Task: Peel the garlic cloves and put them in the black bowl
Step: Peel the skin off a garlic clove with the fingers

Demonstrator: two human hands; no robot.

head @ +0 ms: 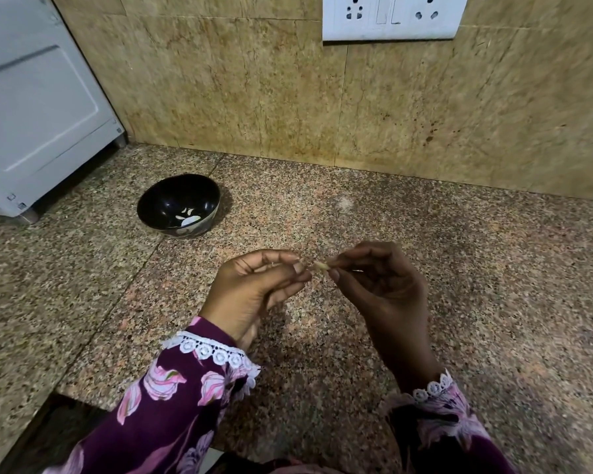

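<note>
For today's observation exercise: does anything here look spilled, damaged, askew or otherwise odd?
Nothing stands out. The black bowl sits upright on the granite counter with a few peeled cloves inside. Both hands pinch one garlic clove above the counter: left hand, right hand.

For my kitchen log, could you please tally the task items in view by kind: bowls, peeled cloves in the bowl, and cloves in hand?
Black bowl: 1
Peeled cloves in the bowl: about 3, too small for an exact count
Clove in hand: 1
Total: about 5
</note>
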